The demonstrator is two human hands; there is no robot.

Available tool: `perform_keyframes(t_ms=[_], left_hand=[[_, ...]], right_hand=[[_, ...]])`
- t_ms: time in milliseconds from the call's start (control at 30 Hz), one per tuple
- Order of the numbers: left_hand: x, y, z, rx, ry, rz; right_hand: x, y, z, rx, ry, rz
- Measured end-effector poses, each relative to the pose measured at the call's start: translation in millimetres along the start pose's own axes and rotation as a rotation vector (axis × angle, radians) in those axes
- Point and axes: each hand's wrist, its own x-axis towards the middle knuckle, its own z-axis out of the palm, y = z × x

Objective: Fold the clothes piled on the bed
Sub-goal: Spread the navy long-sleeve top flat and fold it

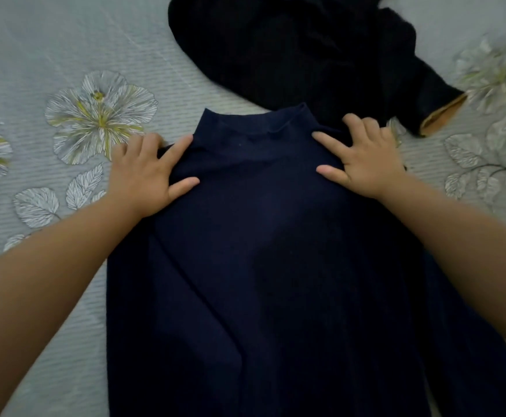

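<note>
- On the bed sheet (29,55), a navy top (260,236) lies spread out flat, its collar (254,121) pointing away from the person and its body running down towards the near edge of the view.
- The left hand (143,173) rests on the top's left shoulder with fingers straight and spread, pressing the cloth down; some fingers reach past the shoulder edge onto the sheet.
- The right hand (363,158) lies on the right shoulder in the same way, fingers splayed and gripping nothing.
- Both palms sit at the shoulders, probably to smooth the fabric and hold the garment square before a fold is made.
- The top is dark blue, of plain soft knit, with a short stand-up neck; a few shallow creases run down the front, and whether the sleeves are tucked under cannot be told.
- Just beyond the collar lies a black garment (299,49), loosely heaped and unfolded, one cuff (442,114) turned to show an orange lining.
- The sheet is pale grey-green, printed with white flowers and leaves.
</note>
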Motion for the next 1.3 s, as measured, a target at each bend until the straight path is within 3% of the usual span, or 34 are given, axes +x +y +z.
perform_keyframes(t_ms=[133, 233, 333, 400, 600, 733, 800, 900, 967, 1167, 1233, 1300], left_hand=[[-13, 24, -14, -0.04, 0.079, -0.185], [-54, 64, -25, -0.18, 0.083, -0.43], [-133, 106, -23, -0.197, 0.022, -0.397], [-188, 131, -21, -0.178, -0.024, -0.36], [-306, 206, -28, -0.148, -0.281, -0.423], [-345, 227, -37, -0.141, -0.334, -0.473], [-352, 226, -48, -0.155, -0.28, -0.459], [-356, 216, -63, -0.143, -0.411, -0.516], [-360, 202, -74, -0.113, -0.386, -0.527], [-394, 111, -95, 0.212, -0.353, -0.433], [-407, 96, -102, 0.375, -0.512, -0.516], [-414, 103, -104, 0.36, -0.606, -0.632]], right_hand=[[-8, -20, -21, 0.063, -0.117, 0.174], [-47, -54, -27, 0.133, 0.014, 0.223], [-118, -94, -22, 0.212, 0.192, 0.244], [-176, -121, -19, 0.298, 0.211, 0.273], [-324, -154, -17, 0.337, -0.018, 0.287], [-372, -151, -24, 0.319, -0.098, 0.266], [-391, -150, -30, 0.332, -0.125, 0.296], [-411, -154, -34, 0.362, -0.104, 0.403], [-421, -164, -37, 0.407, -0.079, 0.504], [-430, -182, -51, 0.637, -0.1, 0.788], [-433, -188, -54, 0.602, -0.159, 0.822], [-438, -197, -59, 0.544, -0.194, 0.834]])
